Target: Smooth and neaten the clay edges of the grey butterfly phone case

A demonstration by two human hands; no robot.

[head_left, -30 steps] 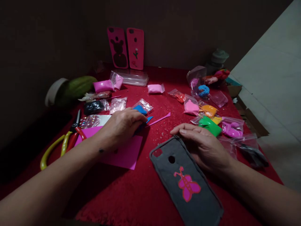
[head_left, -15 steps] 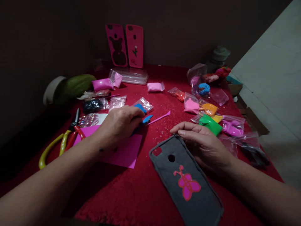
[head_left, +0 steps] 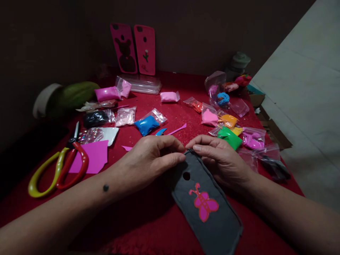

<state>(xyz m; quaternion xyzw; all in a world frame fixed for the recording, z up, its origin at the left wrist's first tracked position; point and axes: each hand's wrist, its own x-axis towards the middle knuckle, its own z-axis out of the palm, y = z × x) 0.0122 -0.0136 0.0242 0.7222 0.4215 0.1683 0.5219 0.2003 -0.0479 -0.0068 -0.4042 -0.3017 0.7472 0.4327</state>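
Note:
A dark grey phone case (head_left: 212, 226) with a pink and orange butterfly on its back lies tilted in front of me. My left hand (head_left: 156, 156) has thumb and fingers closed on its upper left edge and covers that corner. At the top right corner, my right hand (head_left: 220, 156) pinches the rim between thumb and fingers. Just beyond my left fingers lie a blue-tipped tool (head_left: 160, 132) and a thin pink stick (head_left: 177, 129). A bag of blue clay (head_left: 146, 124) sits behind them.
Scissors (head_left: 71, 141) with yellow and red handles lie on the left beside pink paper (head_left: 91, 157). Small bags, including green clay (head_left: 230, 138), are spread at right. Two decorated pink cases (head_left: 124, 49) stand at the back. The red table's right edge borders a tiled floor (head_left: 313, 141).
My left hand has moved right and nearer, from over the blue-tipped tool to the grey case's top edge. The blue clay bag is uncovered. My right hand stays at the case's corner.

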